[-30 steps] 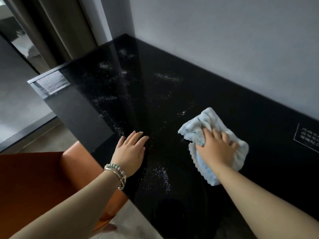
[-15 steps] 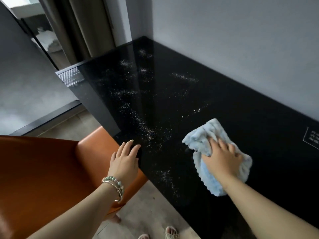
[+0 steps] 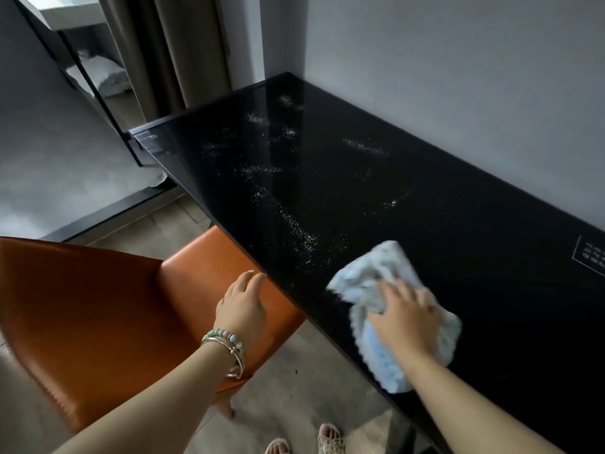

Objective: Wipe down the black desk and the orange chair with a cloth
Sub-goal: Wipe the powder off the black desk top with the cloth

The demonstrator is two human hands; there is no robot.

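We count one black surface (image 3: 458, 240), one orange chair (image 3: 98, 306), one cloth (image 3: 370, 270). Our right hand (image 3: 402, 319) presses the cloth, fingers spread; our left hand (image 3: 242, 306) hovers relaxed, empty.

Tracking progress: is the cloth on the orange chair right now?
No, the cloth lies on the black desk under the right hand.
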